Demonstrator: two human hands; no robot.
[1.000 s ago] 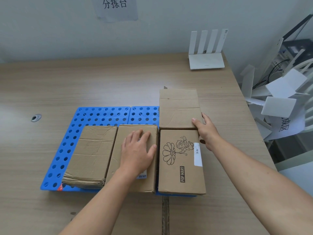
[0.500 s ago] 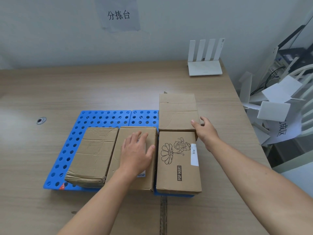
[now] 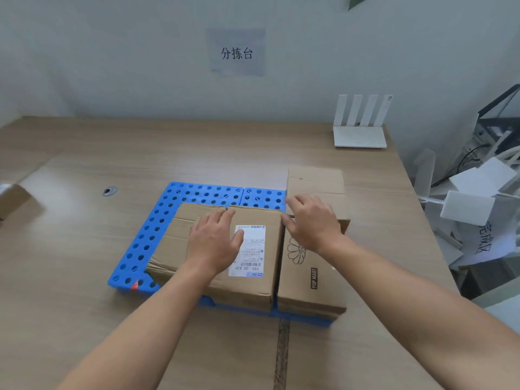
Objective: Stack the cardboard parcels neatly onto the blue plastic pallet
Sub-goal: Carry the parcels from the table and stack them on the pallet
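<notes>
A blue perforated pallet [image 3: 157, 220] lies on the wooden table. Along its front sit three cardboard parcels side by side: a creased one [image 3: 171, 243], one with a white shipping label [image 3: 261, 282], and a POP MART box [image 3: 309, 285]. A fourth parcel [image 3: 315, 181] stands behind the POP MART box at the pallet's right rear. My left hand [image 3: 213, 240] rests flat, fingers straight, across the seam of the creased and labelled parcels. My right hand [image 3: 312, 220] lies with spread fingers over the gap between the POP MART box and the rear parcel.
Another cardboard parcel [image 3: 11, 198] lies at the table's far left edge. A white router [image 3: 360, 136] stands at the back right corner. A cable grommet [image 3: 109, 190] is left of the pallet. White foam pieces [image 3: 467, 206] pile up beyond the right table edge.
My right hand left the rear parcel's right side and now lies on top, over the two right parcels. My left hand slid left, uncovering the label. The view tilted up.
</notes>
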